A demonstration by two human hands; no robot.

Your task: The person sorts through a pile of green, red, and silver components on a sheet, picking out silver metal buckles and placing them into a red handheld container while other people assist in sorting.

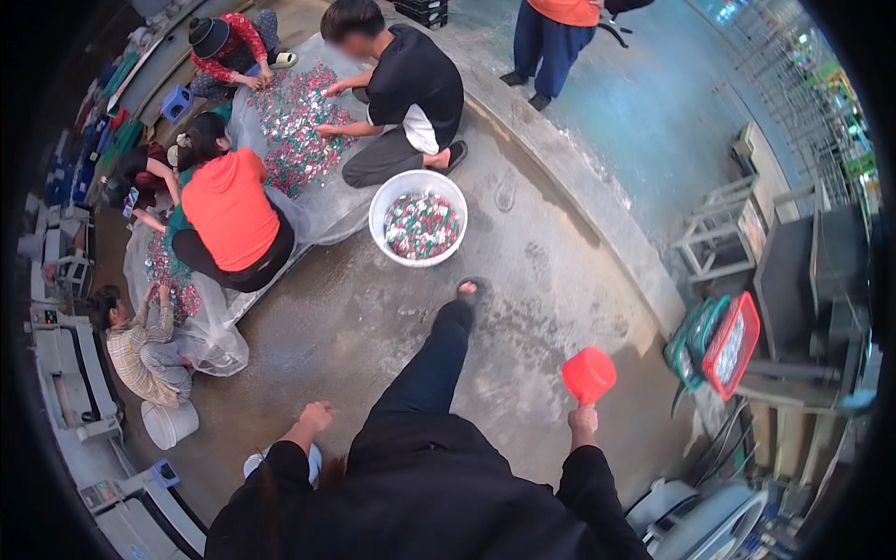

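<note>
My right hand (583, 419) is closed round the handle of a red plastic dipper (589, 374), held out to the front right. Its round cup points away from me. At the front left, my left hand (318, 415) has its fingers curled in, and nothing shows in them. A white and pale blue round thing (314, 461) is partly hidden behind my left forearm. Ahead of me on the floor stands a white tub (374, 222) with many small red, green and silvery pieces (420, 224) in it. My foot (469, 288) is on the floor just this side of the tub.
Several people crouch at the far left around a clear plastic sheet (322, 219) spread with similar pieces. Someone stands beyond a low concrete curb (560, 182). A white bucket (170, 425) and machines (70, 373) line the left; a red basket (735, 343) and metal stands (723, 229) are right.
</note>
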